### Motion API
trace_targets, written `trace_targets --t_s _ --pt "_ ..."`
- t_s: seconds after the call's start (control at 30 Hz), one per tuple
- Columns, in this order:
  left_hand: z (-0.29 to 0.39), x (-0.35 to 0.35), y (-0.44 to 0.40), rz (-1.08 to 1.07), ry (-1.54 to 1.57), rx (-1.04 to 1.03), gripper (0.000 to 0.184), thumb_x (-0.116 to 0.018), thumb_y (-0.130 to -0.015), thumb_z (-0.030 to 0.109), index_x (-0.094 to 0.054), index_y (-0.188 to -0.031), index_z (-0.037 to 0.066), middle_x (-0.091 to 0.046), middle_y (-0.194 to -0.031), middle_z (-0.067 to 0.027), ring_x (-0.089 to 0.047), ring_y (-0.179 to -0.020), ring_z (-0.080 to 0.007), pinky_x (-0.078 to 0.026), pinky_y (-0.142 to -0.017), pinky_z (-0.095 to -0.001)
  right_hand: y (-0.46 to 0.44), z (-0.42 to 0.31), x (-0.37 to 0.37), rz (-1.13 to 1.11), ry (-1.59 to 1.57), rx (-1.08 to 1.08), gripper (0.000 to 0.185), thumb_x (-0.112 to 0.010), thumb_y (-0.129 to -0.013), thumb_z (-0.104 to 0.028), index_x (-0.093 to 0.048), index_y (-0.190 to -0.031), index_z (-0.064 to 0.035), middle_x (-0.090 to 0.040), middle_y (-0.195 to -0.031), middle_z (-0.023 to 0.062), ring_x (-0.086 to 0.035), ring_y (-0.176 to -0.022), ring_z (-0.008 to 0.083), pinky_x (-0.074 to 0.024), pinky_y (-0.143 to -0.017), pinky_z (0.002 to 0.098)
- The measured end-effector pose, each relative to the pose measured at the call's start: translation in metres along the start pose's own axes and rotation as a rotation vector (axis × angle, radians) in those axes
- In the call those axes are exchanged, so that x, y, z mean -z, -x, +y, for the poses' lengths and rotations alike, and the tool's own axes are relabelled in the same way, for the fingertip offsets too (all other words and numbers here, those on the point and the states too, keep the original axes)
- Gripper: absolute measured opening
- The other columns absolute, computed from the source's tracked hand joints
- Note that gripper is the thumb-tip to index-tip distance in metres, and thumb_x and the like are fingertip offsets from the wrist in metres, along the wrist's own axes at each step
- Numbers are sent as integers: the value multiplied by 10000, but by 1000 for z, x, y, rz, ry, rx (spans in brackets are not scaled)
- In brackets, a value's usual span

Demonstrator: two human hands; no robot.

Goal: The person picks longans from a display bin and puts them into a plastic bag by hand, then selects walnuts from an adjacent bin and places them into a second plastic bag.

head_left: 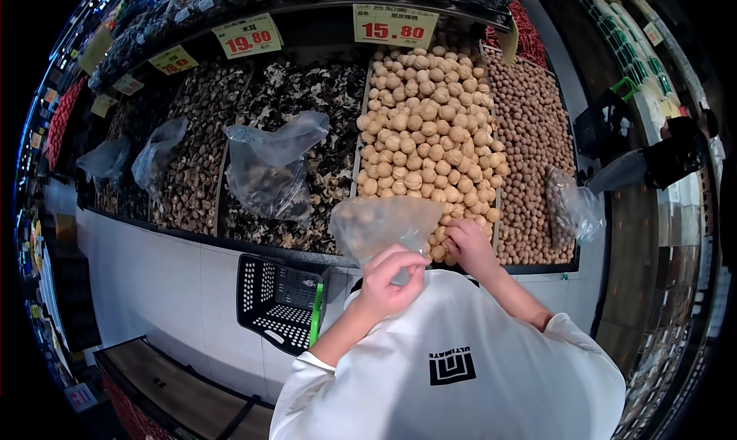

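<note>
My left hand (393, 280) pinches the rim of a clear plastic bag (384, 226), which hangs over the near edge of the walnut bin. What the bag holds, if anything, does not show. Pale walnuts (426, 125) fill the bin in a sloping heap. At the heap's near right part, my right hand (470, 246) has its fingers bent around a walnut, just right of the bag. The fingertips are partly hidden among the nuts.
Left of the walnuts lies dried black fungus (326, 152) with a plastic bag (272, 167) on it. Smaller brown nuts (530, 133) fill the bin to the right. A black shopping basket (280, 302) stands on the floor. Another person (668, 160) is at the far right.
</note>
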State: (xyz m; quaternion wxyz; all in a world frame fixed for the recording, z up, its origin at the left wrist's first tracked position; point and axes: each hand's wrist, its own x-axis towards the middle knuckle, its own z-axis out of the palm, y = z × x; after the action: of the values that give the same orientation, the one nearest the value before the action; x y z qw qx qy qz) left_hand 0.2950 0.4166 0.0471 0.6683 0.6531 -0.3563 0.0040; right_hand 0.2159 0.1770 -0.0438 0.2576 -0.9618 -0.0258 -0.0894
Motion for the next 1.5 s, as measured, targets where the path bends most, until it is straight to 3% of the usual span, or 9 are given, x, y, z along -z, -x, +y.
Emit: trace_targets --t_s 0.23,0.37,0.57,0.6,0.67,0.87,1.17,1.3,1.5 --pt "0 1 -8 19 -22 15 213 -703 -768 -95 -701 -955 8 -649 -799 -79 -613 -651 -163 -497 -610 -274 -17 -30 25 63 -143 49 220 -731 -812 -12 -656 -1017 -39 -660 -1042 112 -629 -989 326 -501 -872 397" --pt "2 -2 -13 -8 17 25 254 -688 -742 -104 -714 -962 19 -646 -794 -74 -626 -658 -167 -506 -618 -277 -42 -57 33 60 -607 -111 102 -704 -877 -19 -695 -978 -22 -718 -908 122 -690 -846 267 -521 -746 327" --pt "0 -10 -8 -61 51 2 301 -675 -763 -101 -712 -1027 40 -620 -827 -60 -610 -658 -170 -509 -608 -301 -136 -85 -47 -774 -103 307 445 -634 -891 -192 -640 -1308 -37 -637 -1311 163 -588 -1292 327 -499 -1035 416" --pt "2 -10 -8 -78 62 6 301 -675 -765 -97 -714 -1028 45 -621 -828 -59 -609 -654 -170 -509 -602 -301 -138 -84 -66 -772 -102 313 445 -634 -891 -192 -640 -1308 -37 -637 -1311 163 -588 -1292 327 -499 -1035 416" --pt "5 -11 -6 -95 39 14 302 -675 -766 -91 -716 -1029 52 -628 -834 -58 -610 -649 -177 -511 -600 -305 -142 -89 -82 -162 127 697 385 -636 -868 -167 -671 -1214 -2 -673 -1185 155 -632 -1185 308 -501 -999 419" --pt "7 -13 -6 -102 -2 -11 259 -666 -750 -107 -736 -957 31 -670 -816 -68 -607 -587 -155 -492 -545 -291 -159 -97 -123 -91 389 660 174 -631 -807 -176 -664 -910 -40 -642 -911 80 -620 -932 239 -487 -819 351" --pt "7 -10 -13 -86 8 -36 239 -675 -754 -107 -734 -950 17 -663 -789 -76 -617 -610 -172 -499 -565 -288 -145 -102 -116 113 69 603 186 -646 -760 -162 -684 -901 -47 -623 -915 122 -629 -949 317 -500 -835 427" --pt "3 -5 -10 -74 2 -6 276 -689 -744 -116 -716 -993 1 -637 -794 -75 -620 -650 -190 -506 -588 -301 -116 -90 -109 -130 117 469 203 -665 -790 -181 -679 -947 -53 -633 -951 122 -650 -909 344 -520 -816 421" --pt "-1 -2 -12 -38 8 -20 228 -703 -745 -99 -720 -950 0 -649 -785 -78 -622 -650 -164 -501 -610 -269 -82 -58 -26 -379 -549 291 261 -759 -827 -137 -688 -1066 -60 -654 -1030 111 -674 -893 267 -538 -799 379"
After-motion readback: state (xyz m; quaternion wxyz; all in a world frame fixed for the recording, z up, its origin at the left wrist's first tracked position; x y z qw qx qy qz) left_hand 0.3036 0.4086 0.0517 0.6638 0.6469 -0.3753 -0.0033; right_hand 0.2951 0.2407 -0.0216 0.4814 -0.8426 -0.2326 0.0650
